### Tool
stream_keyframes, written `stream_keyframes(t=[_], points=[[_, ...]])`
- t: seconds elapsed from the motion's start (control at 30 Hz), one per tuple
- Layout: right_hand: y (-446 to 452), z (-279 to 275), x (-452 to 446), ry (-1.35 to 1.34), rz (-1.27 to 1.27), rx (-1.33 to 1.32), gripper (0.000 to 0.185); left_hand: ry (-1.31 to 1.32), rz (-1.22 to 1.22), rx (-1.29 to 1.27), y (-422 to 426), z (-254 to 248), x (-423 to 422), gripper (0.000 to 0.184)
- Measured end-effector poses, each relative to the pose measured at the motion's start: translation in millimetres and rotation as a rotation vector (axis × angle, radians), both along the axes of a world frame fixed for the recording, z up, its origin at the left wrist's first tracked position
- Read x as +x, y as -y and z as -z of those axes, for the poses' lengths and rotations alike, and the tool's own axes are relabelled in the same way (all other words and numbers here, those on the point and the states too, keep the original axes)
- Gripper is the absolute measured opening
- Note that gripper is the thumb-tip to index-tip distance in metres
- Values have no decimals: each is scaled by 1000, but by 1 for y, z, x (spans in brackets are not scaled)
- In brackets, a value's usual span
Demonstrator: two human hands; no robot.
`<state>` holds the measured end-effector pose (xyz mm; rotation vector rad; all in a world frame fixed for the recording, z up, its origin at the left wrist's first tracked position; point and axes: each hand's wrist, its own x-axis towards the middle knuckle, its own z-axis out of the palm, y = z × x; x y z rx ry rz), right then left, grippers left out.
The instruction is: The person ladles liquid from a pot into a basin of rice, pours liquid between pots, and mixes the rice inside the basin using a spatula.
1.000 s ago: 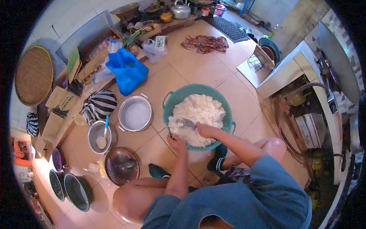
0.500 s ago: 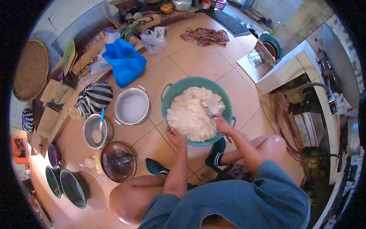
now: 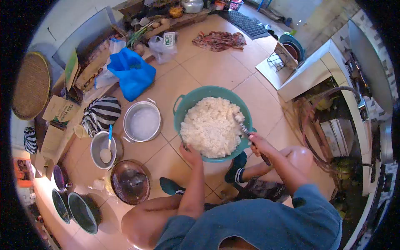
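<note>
A green plastic basin with side handles stands on the floor before me, heaped with white, clumpy food that looks like cooked rice. My right hand is closed round the dark handle of a serving spoon. The spoon slants over the right side of the heap, its tip among the white clumps and its exact shape unclear. At the basin's near left rim, my left hand is closed on the edge, some of its fingers hidden from view.
Left of the basin stand a metal pot of whitish contents, a smaller pot with a blue-handled ladle, and a brown bowl. A blue bag lies beyond. Rightward are a low cabinet and a hose.
My right hand has drawn the spoon right and toward the basin's right rim. The heap looks more broken into clumps. My left hand stays at the near left rim.
</note>
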<state>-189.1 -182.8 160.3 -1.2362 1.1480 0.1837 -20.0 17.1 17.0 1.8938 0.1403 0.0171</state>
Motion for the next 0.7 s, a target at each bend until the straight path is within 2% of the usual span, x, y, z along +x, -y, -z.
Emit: stream_keyframes(t=[0.03,0.07,0.13,0.2,0.27,0.37,0.43,0.6,0.7], points=[[8,5,5,12,110,-21,35,14,-3,22,0,3,2,34],[22,19,11,45,115,9,34,-2,-2,-22,0,5,4,34],[39,64,39,39,39,-134,35,-38,-1,-110,0,7,5,34],[55,113,78,55,-50,-220,37,-31,12,-57,0,-11,4,35],[51,126,113,29,-280,-341,40,-18,13,-17,-2,-13,2,36],[23,148,131,-77,-674,-848,50,11,-12,-1,2,-3,2,36],[-19,96,130,-185,-807,-829,52,23,-18,5,0,-1,0,37],[-50,44,77,-229,-1048,-735,47,38,-28,24,-1,3,0,33],[-46,14,43,-261,-1080,-687,45,56,-20,8,-2,5,1,31]])
